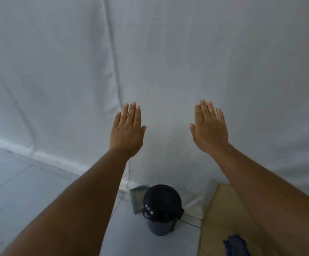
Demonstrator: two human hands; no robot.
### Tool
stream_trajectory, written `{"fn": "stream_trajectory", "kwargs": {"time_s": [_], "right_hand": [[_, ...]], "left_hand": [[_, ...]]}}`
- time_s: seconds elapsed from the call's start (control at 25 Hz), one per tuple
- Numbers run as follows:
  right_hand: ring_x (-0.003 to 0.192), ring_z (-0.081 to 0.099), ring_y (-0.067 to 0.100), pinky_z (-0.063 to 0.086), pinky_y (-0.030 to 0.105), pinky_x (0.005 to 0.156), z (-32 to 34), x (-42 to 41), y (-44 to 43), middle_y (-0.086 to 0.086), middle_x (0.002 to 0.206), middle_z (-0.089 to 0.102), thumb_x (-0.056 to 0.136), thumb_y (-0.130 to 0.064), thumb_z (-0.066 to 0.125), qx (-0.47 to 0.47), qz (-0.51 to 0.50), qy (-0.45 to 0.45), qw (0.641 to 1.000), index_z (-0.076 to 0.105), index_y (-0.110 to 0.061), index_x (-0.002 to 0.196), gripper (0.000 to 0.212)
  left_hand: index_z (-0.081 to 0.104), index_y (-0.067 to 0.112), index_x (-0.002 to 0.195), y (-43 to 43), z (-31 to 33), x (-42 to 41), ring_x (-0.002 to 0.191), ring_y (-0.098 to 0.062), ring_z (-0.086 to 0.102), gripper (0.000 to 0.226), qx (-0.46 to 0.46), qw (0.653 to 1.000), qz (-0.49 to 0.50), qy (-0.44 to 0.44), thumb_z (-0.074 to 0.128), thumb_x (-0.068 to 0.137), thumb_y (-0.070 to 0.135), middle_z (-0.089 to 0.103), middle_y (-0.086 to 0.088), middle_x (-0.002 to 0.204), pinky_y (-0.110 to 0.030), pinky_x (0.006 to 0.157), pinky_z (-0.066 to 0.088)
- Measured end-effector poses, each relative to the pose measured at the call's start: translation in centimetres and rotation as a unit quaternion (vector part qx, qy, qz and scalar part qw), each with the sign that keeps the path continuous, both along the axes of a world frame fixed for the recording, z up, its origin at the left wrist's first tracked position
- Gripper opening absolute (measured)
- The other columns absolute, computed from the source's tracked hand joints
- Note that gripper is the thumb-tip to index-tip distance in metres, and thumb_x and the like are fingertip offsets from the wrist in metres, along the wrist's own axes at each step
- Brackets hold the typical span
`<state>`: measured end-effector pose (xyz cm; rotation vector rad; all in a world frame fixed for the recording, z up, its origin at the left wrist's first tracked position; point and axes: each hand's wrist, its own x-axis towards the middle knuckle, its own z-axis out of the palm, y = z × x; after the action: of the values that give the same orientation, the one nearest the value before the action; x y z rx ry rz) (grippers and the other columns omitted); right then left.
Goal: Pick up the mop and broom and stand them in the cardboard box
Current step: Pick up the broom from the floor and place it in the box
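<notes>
My left hand [127, 131] and my right hand [208, 128] are both raised in front of a white cloth backdrop, backs toward me, fingers stretched out and empty. Low at the right, partly under my right forearm, lies the tan cardboard box [222, 218]. A blue object [236, 245] shows inside it at the bottom edge; I cannot tell whether it is the mop or the broom. No handle is in view.
A dark lidded bin [162, 209] stands on the pale tiled floor [20, 182] between my arms, left of the box. A small greenish flat panel [138, 199] leans at the foot of the white cloth backdrop [168, 52] behind it.
</notes>
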<state>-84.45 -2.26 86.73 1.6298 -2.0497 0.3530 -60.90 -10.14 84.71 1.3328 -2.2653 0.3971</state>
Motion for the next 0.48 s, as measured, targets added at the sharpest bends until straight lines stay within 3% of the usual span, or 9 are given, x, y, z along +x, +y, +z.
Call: {"fn": "stream_trajectory", "kwargs": {"time_s": [0.24,0.48], "right_hand": [[0.14,0.031,0.035,0.023,0.053,0.112,-0.7,19.8,-7.1,0.02,0.15,0.035,0.086,-0.028,0.055,-0.016,0.171,0.046,0.984,0.035,0.0,0.14,0.064],[0.138,0.035,0.035,0.023,0.054,0.112,-2.4,37.2,-11.3,0.02,0.147,0.041,0.083,-0.025,0.062,0.026,0.288,0.093,0.953,0.041,0.0,0.137,0.063]], "left_hand": [[-0.001,0.006,0.149,-0.7,-0.3,21.2,0.147,-0.027,-0.007,0.063,0.001,0.989,0.147,0.014,0.019,0.099,0.038,-0.001,-0.012,0.16,-0.039,0.117,-0.003],[-0.001,0.006,0.149,2.5,-2.4,40.8,0.147,-0.027,-0.009,0.061,0.033,0.967,0.251,0.013,0.02,0.1,0.036,-0.003,-0.011,0.16,-0.04,0.118,-0.002]]}}
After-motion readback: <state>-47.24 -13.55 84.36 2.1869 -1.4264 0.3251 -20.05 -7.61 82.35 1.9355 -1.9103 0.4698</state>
